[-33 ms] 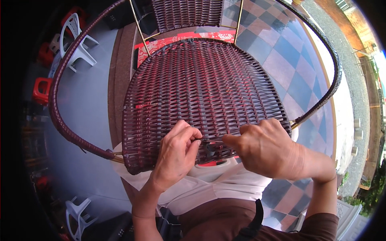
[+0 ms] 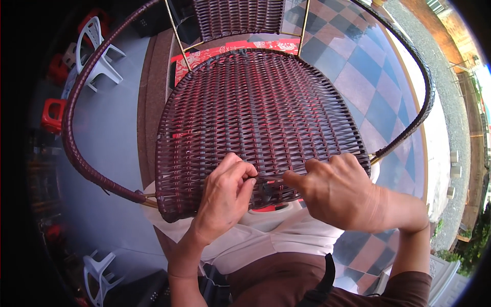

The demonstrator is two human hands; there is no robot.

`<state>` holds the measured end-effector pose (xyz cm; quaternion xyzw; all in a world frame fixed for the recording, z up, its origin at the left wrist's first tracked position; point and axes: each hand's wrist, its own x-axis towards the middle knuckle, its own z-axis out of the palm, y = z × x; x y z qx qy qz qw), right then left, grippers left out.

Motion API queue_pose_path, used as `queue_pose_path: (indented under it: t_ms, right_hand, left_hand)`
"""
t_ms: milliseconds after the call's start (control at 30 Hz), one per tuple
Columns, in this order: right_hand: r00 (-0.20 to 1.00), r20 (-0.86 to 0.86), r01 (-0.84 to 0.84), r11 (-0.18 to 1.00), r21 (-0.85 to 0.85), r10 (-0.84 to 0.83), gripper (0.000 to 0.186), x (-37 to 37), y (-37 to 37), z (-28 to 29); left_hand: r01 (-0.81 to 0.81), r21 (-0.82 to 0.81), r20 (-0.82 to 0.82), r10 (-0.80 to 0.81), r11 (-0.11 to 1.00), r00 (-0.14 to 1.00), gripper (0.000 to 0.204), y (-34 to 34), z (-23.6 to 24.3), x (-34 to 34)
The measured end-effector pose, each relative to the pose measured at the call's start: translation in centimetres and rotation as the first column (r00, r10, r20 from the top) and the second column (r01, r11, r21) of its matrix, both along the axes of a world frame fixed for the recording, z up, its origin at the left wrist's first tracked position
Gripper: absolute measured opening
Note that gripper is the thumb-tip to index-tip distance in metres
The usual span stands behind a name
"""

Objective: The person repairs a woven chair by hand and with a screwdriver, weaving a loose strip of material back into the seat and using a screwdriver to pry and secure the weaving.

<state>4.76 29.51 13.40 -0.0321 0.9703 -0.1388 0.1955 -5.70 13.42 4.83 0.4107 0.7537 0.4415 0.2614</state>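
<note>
A dark brown-red woven wicker chair (image 2: 255, 112) stands in front of me, the near edge of its seat over my lap. At that edge my left hand (image 2: 224, 197) is closed, thumb and forefinger pinching a dark weaving strip (image 2: 257, 178). My right hand (image 2: 335, 192) makes a fist just to the right, around a thin, dark shaft-like tool (image 2: 274, 179) that points left toward the left fingertips. The fist hides the tool's handle, so its exact kind does not show. Below the shaft, a gap in the weave is partly visible.
Curved wrapped armrests (image 2: 71, 117) loop around both sides of the seat, and the woven backrest (image 2: 238, 18) rises at the far end. White plastic chairs (image 2: 99, 56) and a red stool (image 2: 52, 115) stand on the left. Checkered floor tiles (image 2: 358, 77) lie at the right.
The right fist and wrist have shifted very slightly downward. My left hand and the chair hold their places.
</note>
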Motion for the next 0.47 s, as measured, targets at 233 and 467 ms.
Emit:
queue_pose_path:
  t_ms: [233,467]
  right_hand:
    - [0.987,-0.153,0.068,0.988,0.142,-0.046,0.024,2.4,-1.8,-1.1]
    - [0.972,-0.192,0.161,0.982,0.102,-0.139,0.042,4.3,-2.3,-3.0]
  left_hand:
    - [0.017,0.001,-0.039,-0.017,1.0,0.999,0.01,-0.2,-0.4,0.1]
    - [0.026,-0.006,-0.125,-0.026,1.0,0.992,0.016,-0.3,-0.2,0.5]
